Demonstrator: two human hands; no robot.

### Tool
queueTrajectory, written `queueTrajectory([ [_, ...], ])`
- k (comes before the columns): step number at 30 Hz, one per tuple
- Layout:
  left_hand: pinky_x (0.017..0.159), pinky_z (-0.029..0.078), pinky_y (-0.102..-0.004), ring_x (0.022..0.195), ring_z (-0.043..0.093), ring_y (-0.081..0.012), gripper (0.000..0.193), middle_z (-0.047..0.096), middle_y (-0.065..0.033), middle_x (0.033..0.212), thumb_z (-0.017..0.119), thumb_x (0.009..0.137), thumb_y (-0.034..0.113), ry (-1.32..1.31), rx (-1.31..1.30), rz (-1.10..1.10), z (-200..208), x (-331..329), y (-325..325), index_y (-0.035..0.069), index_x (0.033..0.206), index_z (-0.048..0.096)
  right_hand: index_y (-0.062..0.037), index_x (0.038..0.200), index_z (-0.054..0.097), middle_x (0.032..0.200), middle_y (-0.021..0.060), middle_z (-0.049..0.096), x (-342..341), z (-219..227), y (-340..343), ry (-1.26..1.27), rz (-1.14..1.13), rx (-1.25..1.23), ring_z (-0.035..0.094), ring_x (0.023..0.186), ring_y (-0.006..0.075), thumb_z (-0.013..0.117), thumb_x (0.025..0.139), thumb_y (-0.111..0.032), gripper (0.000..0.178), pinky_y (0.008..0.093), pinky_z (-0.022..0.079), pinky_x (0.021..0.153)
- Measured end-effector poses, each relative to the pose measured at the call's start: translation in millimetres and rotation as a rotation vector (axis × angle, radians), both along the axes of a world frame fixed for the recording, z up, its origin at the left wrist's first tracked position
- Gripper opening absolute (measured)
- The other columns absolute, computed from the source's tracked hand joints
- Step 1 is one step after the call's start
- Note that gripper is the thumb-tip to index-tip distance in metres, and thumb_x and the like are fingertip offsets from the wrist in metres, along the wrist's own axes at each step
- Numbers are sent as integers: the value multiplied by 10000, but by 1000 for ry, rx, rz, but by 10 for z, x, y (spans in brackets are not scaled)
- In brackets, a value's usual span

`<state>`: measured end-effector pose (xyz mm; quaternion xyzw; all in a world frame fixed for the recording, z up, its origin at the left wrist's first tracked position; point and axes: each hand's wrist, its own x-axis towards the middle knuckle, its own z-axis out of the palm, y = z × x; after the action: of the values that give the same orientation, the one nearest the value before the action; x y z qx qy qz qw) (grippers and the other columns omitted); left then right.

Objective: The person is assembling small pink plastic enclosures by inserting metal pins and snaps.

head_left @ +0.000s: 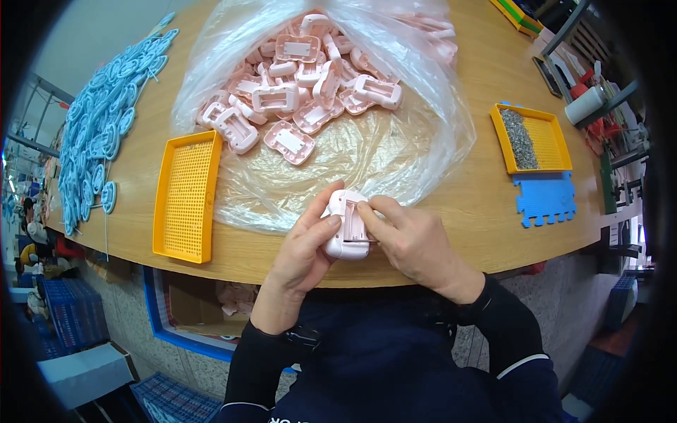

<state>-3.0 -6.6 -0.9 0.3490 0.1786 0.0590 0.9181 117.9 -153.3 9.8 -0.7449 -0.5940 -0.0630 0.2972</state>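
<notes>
here, a pale pink case [338, 240] between the two hands
rounded, with an oblong hollow, it is clamped in the left hand [303, 250]; the right hand [416, 240] touches the hollow's edge, its pinch hard to tell; similar cases [317, 116] lie heaped beyond both.

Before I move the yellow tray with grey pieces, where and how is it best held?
Probably grip the yellow tray by its left and right walls, from both sides: they stand raised around its perforated bottom. Grey pieces heap leftward, so keep it level.

Pale pink plastic casing [348, 230], rounded ends, recessed side up, held in left hand [303, 248]
</notes>
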Motion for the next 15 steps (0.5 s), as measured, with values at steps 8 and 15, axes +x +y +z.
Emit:
queueTrajectory([
  [8,914,519,-451,1156,545,-268,602,471,-163,1318,453,943,95,-84,-121,-10,38,24,-3,39,1475,177,-43,1136,617,1027,91,599,89,27,-36,84,48,86,662,734,226,688,718,-92,427,318,534,589],
  [15,889,530,-446,1048,615,-329,610,498,-185,1281,450,945,106,-130,-98,-114,48,10,25,66,1484,167,-74,1101,646,977,73,614,99,41,-37,214,32,136,654,737,232,702,712,-72,393,322,542,601],
])
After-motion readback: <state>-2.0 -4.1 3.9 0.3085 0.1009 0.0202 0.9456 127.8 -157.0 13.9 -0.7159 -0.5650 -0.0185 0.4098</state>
